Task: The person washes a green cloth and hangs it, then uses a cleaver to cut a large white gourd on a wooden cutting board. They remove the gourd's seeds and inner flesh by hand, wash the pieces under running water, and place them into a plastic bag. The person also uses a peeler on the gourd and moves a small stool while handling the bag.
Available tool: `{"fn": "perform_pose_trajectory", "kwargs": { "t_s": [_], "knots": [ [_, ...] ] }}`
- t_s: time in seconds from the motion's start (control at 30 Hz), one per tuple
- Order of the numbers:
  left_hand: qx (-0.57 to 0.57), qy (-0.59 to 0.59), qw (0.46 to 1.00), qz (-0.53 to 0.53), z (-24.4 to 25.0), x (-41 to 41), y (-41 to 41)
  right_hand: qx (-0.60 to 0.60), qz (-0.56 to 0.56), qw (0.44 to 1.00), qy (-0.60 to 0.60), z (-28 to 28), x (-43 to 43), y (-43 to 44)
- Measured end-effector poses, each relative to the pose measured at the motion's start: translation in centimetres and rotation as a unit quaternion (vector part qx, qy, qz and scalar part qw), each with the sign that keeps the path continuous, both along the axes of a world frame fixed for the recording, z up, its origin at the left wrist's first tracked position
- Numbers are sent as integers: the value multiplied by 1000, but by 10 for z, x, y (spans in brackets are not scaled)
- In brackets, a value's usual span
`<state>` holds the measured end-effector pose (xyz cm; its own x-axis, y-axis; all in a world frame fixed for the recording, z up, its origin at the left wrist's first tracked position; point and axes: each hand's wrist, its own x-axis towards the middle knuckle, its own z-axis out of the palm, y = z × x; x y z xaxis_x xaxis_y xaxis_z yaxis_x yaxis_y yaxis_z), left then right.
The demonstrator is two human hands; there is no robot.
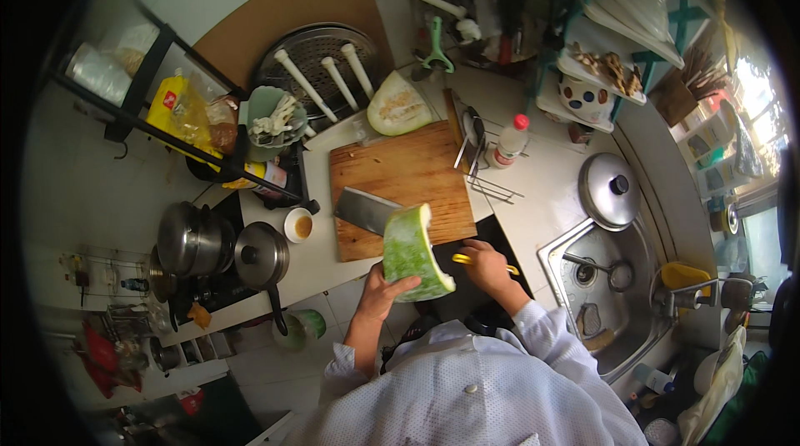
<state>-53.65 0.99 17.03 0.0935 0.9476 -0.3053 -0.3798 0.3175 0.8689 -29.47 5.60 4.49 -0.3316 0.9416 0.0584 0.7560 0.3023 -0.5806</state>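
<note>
My left hand (381, 293) grips the lower end of a thick piece of winter melon (409, 252), its green rind facing up and its pale cut edge towards the right. Just right of the melon, my right hand (490, 268) is closed around a yellow-handled tool (462, 258), probably a peeler; its working end cannot be made out. Behind the melon, a cleaver (365, 209) lies on the wooden cutting board (406, 164), its handle hidden. Another cut melon piece (400, 105), with its seedy flesh showing, rests beyond the board's far edge.
A small bowl (299, 225) and a lidded pan (262, 255) are at left. On the right are a wire rack (497, 188), a red-capped bottle (511, 143), a pot lid (609, 191) and a steel sink (619, 296) holding a ladle. A black shelf frame (206, 161) juts in at upper left.
</note>
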Motion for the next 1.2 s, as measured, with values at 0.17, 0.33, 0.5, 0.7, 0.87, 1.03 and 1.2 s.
{"fn": "perform_pose_trajectory", "kwargs": {
  "t_s": [0.17,0.33,0.5,0.7,0.87,1.03,1.2],
  "knots": [
    [-11,70,996,50,-2,-88,-21,-3,114,985,-127,-5,-121,38],
    [-24,103,992,75,-20,-155,-40,-11,188,948,-258,-29,-174,56],
    [-34,135,988,59,-23,-187,-33,-28,152,930,-332,-41,-193,65],
    [-10,174,984,35,-19,-195,-10,20,139,976,-169,-27,-171,63],
    [41,329,943,-16,-33,-183,29,-71,9,997,-15,34,-127,61],
    [131,602,784,-71,-49,-146,85,-42,-2,983,179,73,-70,60],
    [138,688,702,-122,-84,-93,132,-76,-67,978,180,103,-39,64]
  ]
}}
